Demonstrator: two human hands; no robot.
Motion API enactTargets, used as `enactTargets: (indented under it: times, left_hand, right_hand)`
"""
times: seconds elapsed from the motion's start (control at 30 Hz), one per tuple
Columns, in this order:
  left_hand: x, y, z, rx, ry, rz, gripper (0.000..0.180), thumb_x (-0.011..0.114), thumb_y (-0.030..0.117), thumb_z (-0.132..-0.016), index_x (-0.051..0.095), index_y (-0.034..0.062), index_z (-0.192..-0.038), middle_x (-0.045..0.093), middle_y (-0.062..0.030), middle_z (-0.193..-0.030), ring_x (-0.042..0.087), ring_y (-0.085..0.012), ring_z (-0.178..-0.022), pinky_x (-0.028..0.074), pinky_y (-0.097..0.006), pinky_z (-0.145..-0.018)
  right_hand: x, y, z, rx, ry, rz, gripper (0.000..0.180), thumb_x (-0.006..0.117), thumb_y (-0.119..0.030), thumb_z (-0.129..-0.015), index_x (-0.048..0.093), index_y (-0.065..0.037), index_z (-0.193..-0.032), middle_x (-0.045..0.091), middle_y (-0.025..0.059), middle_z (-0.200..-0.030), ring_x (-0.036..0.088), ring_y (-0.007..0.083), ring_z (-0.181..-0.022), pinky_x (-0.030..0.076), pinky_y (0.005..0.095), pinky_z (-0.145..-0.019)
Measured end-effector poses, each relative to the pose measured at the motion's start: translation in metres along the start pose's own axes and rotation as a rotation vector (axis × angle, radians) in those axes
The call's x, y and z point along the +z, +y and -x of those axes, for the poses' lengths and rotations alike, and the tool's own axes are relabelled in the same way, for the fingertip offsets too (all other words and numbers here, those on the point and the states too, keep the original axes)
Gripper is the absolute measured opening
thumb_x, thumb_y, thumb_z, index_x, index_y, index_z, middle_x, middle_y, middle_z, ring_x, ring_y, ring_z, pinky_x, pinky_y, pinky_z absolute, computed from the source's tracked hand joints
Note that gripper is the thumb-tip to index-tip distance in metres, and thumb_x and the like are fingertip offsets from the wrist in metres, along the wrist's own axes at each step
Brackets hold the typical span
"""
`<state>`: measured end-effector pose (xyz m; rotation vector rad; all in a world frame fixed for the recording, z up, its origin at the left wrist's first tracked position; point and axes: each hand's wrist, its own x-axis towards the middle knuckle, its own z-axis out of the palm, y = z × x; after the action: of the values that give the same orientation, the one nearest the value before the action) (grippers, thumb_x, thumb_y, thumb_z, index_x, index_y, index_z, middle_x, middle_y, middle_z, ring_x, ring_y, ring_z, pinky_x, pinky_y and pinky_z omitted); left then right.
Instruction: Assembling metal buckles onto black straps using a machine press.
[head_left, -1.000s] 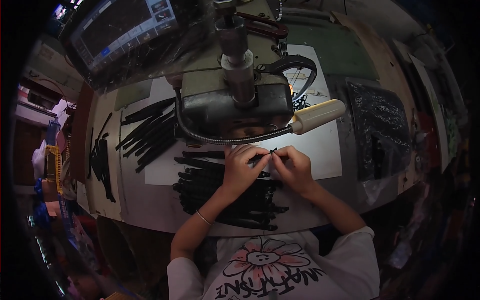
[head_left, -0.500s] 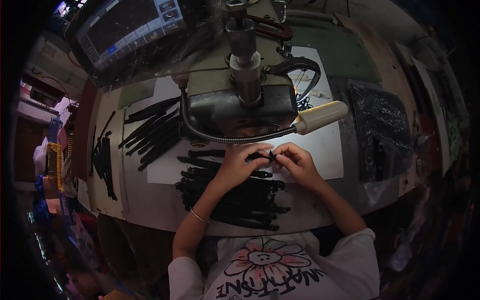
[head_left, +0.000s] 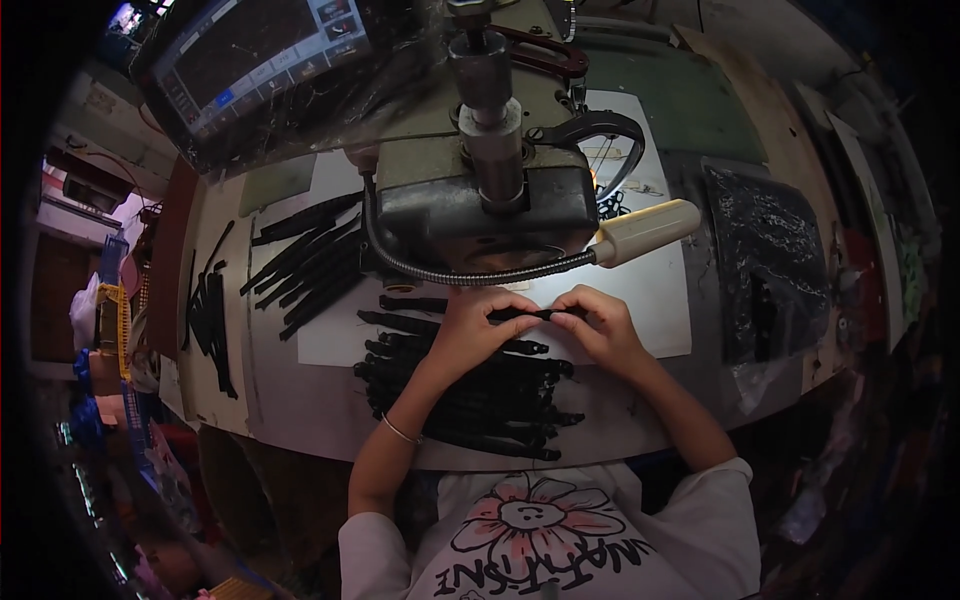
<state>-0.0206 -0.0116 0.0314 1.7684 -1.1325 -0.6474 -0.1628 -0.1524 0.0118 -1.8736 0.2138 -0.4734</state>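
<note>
strap pile (head_left: pixel 470 400) before machine (head_left: pixel 490 200) — screen (head_left: pixel 260 50) behind

1. This is a sewing workshop, a small factory workstation rather than a home.
2. A heavy industrial sewing machine (head_left: pixel 490 190) with a grey metal head stands at the middle of the worktable (head_left: pixel 300 400).
3. A control screen (head_left: pixel 265 50) wrapped in clear plastic sits behind the machine.
4. A gooseneck lamp (head_left: pixel 640 232) bends across the sewing area.
5. Many identical black straps lie sorted in batches: one pile (head_left: pixel 470 395) at the table's front, another pile (head_left: pixel 310 265) to the left.
6. A black plastic bag (head_left: pixel 765 255) lies at the right.
</note>
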Motion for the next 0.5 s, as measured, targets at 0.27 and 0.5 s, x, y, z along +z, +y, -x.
enactTargets:
  times: [0.27,0.5]
  left_hand:
    - [0.003,-0.008,0.002,0.023,0.052,-0.083,0.018,0.072,0.022,-0.071,0.068,0.0071,-0.081,0.066,-0.0037,-0.082,0.059,-0.0178,-0.081,0.037,-0.029,-0.086]
    - [0.002,-0.011,0.001,0.148,0.073,-0.211,0.016,0.071,0.019,-0.072,0.067,0.0093,-0.084,0.064,-0.0039,-0.080,0.058,-0.0208,-0.081,0.041,-0.031,-0.080]
  right_hand:
    - [-0.002,-0.006,-0.004,-0.051,-0.025,0.129,0.010,0.063,-0.007,-0.079,0.059,0.000,-0.084,0.055,0.0078,-0.073,0.051,0.0142,-0.060,0.041,0.0244,-0.054]
    - [-0.001,0.006,-0.005,0.234,-0.104,-0.126,0.013,0.066,-0.010,-0.079,0.060,0.001,-0.083,0.058,0.0007,-0.069,0.049,0.0056,-0.059,0.040,0.0211,-0.053]
